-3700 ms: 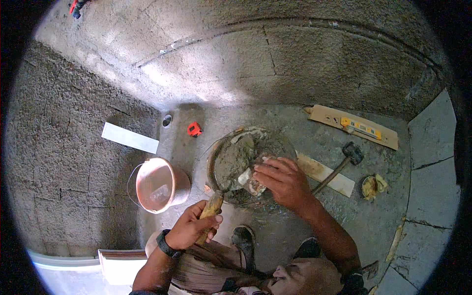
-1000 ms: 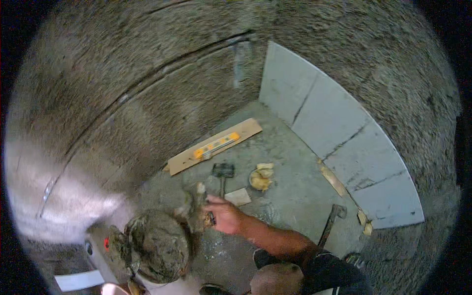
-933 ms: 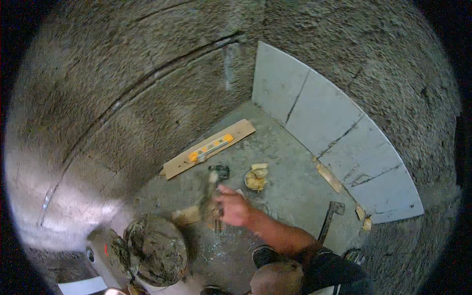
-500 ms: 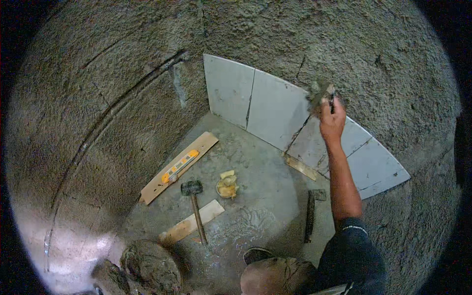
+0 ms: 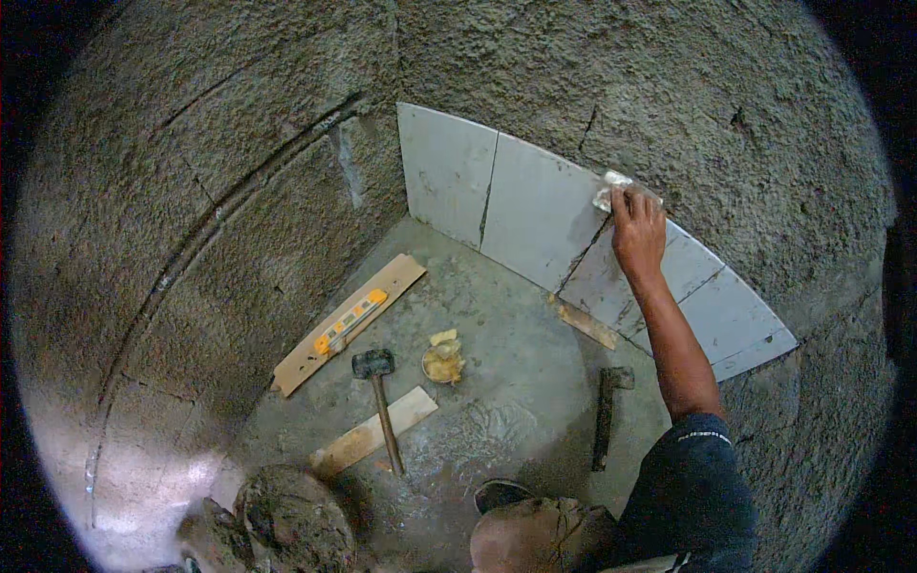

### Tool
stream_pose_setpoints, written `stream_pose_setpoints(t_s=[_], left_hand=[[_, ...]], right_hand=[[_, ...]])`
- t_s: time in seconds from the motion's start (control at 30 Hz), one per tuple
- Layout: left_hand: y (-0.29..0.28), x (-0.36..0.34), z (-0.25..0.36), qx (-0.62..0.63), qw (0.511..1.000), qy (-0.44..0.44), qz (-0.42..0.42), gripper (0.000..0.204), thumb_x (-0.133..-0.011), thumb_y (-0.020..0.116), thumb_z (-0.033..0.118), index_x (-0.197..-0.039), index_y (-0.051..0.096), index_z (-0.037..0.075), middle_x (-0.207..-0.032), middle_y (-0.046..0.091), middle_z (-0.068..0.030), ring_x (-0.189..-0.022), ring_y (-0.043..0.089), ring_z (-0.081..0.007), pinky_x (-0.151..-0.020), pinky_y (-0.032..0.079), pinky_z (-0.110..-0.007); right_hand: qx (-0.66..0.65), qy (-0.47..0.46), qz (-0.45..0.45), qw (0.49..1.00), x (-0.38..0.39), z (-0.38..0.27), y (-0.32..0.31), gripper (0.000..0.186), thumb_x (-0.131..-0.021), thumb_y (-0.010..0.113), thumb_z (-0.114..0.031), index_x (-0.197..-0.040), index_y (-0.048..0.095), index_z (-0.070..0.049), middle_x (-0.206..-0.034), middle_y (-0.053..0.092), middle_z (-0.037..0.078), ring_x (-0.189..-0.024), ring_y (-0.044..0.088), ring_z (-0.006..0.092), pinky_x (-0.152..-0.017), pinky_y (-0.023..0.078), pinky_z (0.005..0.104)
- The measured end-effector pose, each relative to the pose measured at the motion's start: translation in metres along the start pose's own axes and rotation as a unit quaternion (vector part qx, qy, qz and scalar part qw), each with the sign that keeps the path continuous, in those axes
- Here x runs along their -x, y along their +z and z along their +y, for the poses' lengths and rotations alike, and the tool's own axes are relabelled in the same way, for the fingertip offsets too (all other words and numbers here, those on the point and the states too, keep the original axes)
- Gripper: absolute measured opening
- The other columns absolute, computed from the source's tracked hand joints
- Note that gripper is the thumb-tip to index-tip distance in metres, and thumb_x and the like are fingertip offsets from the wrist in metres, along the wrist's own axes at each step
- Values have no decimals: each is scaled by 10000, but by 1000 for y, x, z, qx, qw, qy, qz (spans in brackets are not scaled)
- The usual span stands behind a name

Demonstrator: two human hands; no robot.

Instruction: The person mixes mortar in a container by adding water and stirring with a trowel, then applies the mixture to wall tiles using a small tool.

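Observation:
Reaching forward, my right hand (image 5: 638, 227) is closed on a trowel, whose pale, smeared blade (image 5: 616, 181) lies against the top edge of the wall tiles, over the joint between two of them. The light grey tiles (image 5: 540, 210) stand in a row along the foot of the rough wall, with dark joints and mortar smudges. The trowel's handle is mostly hidden by my fingers. My left hand is out of view.
On the floor lie a yellow spirit level (image 5: 351, 323) on a wooden board (image 5: 406, 272), a black-headed mallet (image 5: 387, 420), another board (image 5: 334, 449), a bowl of yellowish pieces (image 5: 442, 365) and a dark hammer (image 5: 604, 420). A mortar-filled bucket (image 5: 291, 520) stands lower left. A wood strip (image 5: 587, 325) lies by the tiles.
My right hand has turned the trowel over and lowered it slightly onto the tiles' top edge. The mortar lump seen on it before no longer shows; the pale blade does.

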State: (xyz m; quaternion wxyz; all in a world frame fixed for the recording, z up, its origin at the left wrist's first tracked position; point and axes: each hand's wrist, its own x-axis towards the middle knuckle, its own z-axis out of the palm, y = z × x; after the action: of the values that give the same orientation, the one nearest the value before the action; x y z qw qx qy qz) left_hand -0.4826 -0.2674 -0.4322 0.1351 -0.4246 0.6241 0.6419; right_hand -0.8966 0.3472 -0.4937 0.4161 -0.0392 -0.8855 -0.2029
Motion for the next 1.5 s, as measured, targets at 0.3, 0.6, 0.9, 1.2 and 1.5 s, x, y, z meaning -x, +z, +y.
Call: stream_pose_setpoints(t_s=[0.3, 0.6, 0.9, 1.2, 1.5], left_hand=[[20, -1, 1, 43, 993, 63, 87, 326, -959, 503, 377, -940, 583, 62, -744, 598, -46, -579, 493, -156, -503, 394, -298], [48, 2, -12, 161, 972, 99, 141, 246, -913, 580, 144, -1138, 511, 72, -759, 555, -17, -554, 528, -93, -474, 422, -220], [49, 4, 5, 146, 983, 91, 68, 197, -906, 626, 178, -1012, 501, 69, -731, 548, 1, -539, 538, -84, -465, 416, -225], [37, -5, -7, 161, 980, 90, 72, 211, -903, 621, 173, -1064, 519, 81, -745, 577, -5, -519, 531, -81, -460, 429, -217], [34, -11, -2, 222, 971, 56, 69, 168, -926, 600, 183, -973, 504, 53, -733, 549, 2, -540, 536, -82, -489, 425, -220]], right_hand=[[-120, 2, -82, 989, 41, -6, -34, 379, -782, 554, -14, -1148, 603, -98, -1029, 580, 102, -964, 549, 301, -822, 447, 419], [-626, -103, -210, 744, 85, -211, -121, 271, -839, 516, -12, -1074, 650, -15, -1058, 627, 159, -1003, 577, 333, -914, 437, 407], [-757, -402, -21, 514, 59, -388, -259, 323, -733, 597, 4, -1010, 692, -133, -1071, 658, 20, -1001, 591, 266, -910, 408, 445], [-748, -471, -66, 462, 83, -451, -281, 318, -732, 577, -37, -1020, 676, -129, -1107, 645, 9, -1070, 554, 241, -955, 386, 459], [-744, -472, -248, 402, 80, -452, -278, 234, -805, 567, -35, -1011, 658, -100, -983, 665, 34, -932, 596, 274, -858, 439, 415]])
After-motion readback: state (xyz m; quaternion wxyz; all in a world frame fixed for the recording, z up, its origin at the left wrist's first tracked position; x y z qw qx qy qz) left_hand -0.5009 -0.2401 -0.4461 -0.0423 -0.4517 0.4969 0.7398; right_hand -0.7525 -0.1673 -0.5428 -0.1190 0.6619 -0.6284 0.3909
